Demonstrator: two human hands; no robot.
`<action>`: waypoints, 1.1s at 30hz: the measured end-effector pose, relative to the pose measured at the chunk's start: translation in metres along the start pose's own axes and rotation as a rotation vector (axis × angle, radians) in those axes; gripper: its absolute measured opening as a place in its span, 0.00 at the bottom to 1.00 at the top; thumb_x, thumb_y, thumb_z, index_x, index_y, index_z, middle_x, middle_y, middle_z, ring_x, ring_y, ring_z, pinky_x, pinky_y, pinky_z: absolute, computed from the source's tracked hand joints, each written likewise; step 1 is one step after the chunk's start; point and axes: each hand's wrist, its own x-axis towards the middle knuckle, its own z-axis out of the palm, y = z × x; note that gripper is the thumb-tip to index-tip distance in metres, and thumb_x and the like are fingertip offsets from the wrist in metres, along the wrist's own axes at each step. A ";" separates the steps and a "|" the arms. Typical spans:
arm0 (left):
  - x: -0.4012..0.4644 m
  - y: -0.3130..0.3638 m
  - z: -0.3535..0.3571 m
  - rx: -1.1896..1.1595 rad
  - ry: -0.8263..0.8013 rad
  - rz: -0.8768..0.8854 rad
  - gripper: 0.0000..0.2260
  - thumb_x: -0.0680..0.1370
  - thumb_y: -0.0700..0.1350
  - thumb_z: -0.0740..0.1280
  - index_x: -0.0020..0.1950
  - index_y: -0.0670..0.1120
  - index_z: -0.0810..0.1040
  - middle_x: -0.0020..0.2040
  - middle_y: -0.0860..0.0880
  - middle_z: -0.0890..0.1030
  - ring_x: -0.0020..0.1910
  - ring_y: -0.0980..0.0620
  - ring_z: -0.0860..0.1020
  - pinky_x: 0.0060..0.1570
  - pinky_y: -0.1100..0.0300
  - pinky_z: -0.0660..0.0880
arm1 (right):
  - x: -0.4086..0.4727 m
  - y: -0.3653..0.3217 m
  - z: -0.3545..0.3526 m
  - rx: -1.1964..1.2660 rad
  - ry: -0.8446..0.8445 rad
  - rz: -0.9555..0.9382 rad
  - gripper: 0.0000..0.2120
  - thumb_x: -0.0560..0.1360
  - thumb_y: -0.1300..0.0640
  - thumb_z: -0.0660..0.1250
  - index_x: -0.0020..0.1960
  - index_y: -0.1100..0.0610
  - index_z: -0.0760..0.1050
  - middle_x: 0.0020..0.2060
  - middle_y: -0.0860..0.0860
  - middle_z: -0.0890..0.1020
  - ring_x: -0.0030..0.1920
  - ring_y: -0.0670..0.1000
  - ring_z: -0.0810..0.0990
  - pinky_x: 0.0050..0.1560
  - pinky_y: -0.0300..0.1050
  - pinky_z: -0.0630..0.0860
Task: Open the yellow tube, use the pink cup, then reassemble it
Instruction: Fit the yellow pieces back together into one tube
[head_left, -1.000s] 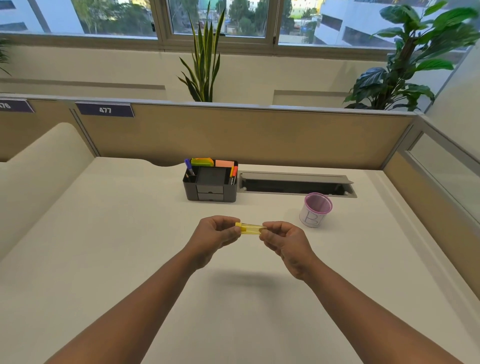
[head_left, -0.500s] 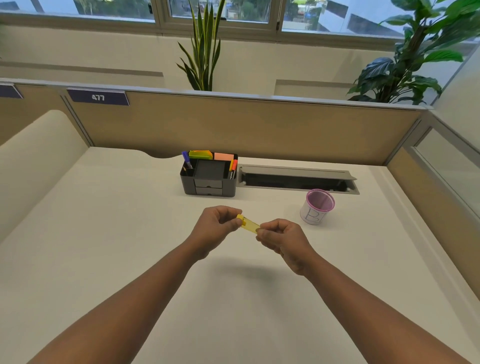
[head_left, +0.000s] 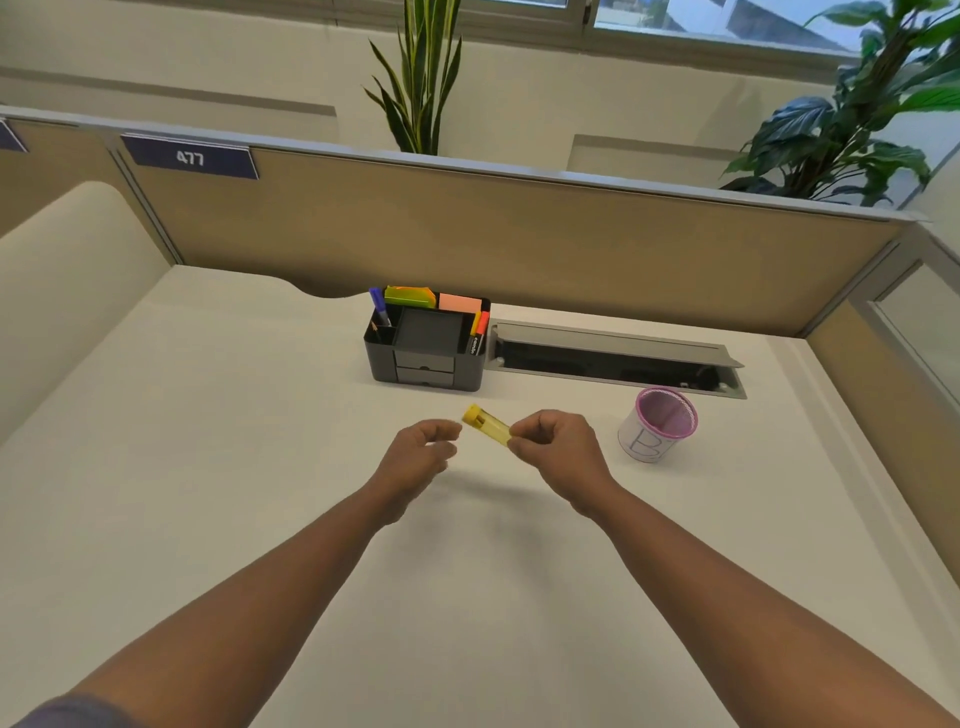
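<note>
Partition sign (head_left: 190, 157), far left: white "477" on dark blue.

Black organiser (head_left: 427, 347), back centre of the desk (head_left: 182, 467). Pens and sticky notes in it; one marker carries vertical lettering, too small to read with certainty.

Left hand (head_left: 415, 460): grip loosely curled, thumb and fingers near each other; whether they pinch a small piece cannot be made out. It sits just beside the tube's capped end, not clearly touching it.

Yellow tube (head_left: 486, 426): held in the air above the desk, between the two hands. Long axis runs diagonally, the opaque yellow end up and to the left, the clear yellow body down and to the right into the other hand.

Right hand (head_left: 558, 447): grip closed on the tube's lower right end, fingertips pinched round it.

Judgement: the free end points toward the left hand, so that hand is nearer for pulling the end off along the tube's axis.

Pink cup (head_left: 658, 424): upright on the desk, right of the right hand and apart from it; pink rim, white label with a hand-drawn "B".
</note>
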 end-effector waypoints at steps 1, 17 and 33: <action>0.008 -0.008 -0.002 0.144 0.034 0.022 0.11 0.78 0.40 0.67 0.58 0.51 0.82 0.59 0.51 0.82 0.54 0.53 0.81 0.50 0.59 0.77 | 0.011 -0.004 0.004 -0.050 0.031 -0.032 0.05 0.74 0.58 0.77 0.47 0.49 0.85 0.40 0.42 0.84 0.41 0.47 0.83 0.36 0.35 0.76; 0.083 -0.056 -0.001 0.905 0.137 0.447 0.13 0.79 0.37 0.65 0.58 0.44 0.85 0.65 0.43 0.82 0.67 0.37 0.76 0.66 0.46 0.75 | 0.161 -0.054 0.075 -0.312 0.114 -0.440 0.05 0.77 0.63 0.71 0.51 0.58 0.85 0.42 0.54 0.86 0.42 0.53 0.83 0.46 0.53 0.85; 0.090 -0.070 0.000 0.851 0.124 0.397 0.15 0.81 0.40 0.62 0.66 0.48 0.82 0.72 0.46 0.77 0.75 0.42 0.70 0.74 0.51 0.66 | 0.188 -0.050 0.090 -0.434 0.056 -0.455 0.14 0.78 0.62 0.71 0.63 0.54 0.81 0.51 0.52 0.86 0.47 0.48 0.78 0.52 0.46 0.80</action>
